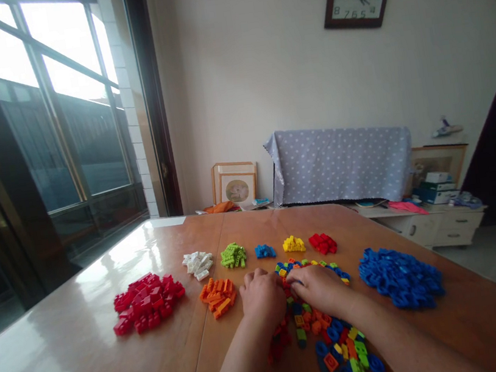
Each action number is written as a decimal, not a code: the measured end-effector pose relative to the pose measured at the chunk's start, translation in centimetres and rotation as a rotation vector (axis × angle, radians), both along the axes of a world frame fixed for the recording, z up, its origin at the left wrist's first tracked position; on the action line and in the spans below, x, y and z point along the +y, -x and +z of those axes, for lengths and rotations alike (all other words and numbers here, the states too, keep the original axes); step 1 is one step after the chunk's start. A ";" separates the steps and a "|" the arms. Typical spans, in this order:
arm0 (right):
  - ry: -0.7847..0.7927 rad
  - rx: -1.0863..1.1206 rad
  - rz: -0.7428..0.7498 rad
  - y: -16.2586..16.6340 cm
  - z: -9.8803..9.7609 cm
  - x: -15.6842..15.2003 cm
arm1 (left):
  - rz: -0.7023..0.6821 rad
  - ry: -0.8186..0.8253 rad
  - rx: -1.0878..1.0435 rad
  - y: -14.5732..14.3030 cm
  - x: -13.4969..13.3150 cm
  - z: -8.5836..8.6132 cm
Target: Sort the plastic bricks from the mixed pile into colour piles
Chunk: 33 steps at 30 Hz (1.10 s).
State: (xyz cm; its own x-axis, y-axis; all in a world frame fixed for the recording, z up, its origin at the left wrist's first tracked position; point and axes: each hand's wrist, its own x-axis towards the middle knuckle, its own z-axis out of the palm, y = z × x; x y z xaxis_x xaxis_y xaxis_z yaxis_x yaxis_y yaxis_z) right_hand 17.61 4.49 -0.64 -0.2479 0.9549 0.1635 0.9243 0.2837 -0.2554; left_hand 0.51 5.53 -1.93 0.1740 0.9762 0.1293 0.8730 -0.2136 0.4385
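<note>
A mixed pile of colourful toy building bricks [327,322] lies in front of me on the table. My left hand [264,297] rests at the pile's left side, its fingers curled downward and their tips hidden. My right hand [320,286] reaches over the middle of the pile, closed with thumb and fingers drawn together; what they hold cannot be made out. Beside my left hand is a heap of orange bricks [218,296]. Beyond the hands sit small heaps of blue bricks [265,250], yellow bricks [293,243] and red bricks [323,243].
Farther left are white bricks [198,264], lime green bricks [232,255] and a larger crimson heap [148,301]. A large blue heap [400,276] stands at the right of the brown table [91,356]. Behind it are a cloth-covered object [341,160] and a low cabinet [447,222].
</note>
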 end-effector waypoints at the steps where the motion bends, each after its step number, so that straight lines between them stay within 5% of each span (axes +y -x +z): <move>1: -0.001 -0.015 -0.004 0.2 -0.1 0.2 | -0.006 0.000 0.001 0.0 0.0 -0.1; 19: 0.112 0.015 -0.174 0.1 -1.1 1.0 | -0.002 0.021 -0.093 -0.2 0.1 0.0; 27: 0.079 0.105 0.048 -0.7 -1.6 0.9 | 0.033 0.004 -0.101 -0.2 0.2 0.1; 33: 0.068 0.161 0.029 -0.6 -1.3 0.7 | 0.055 -0.023 -0.168 -0.2 0.1 0.3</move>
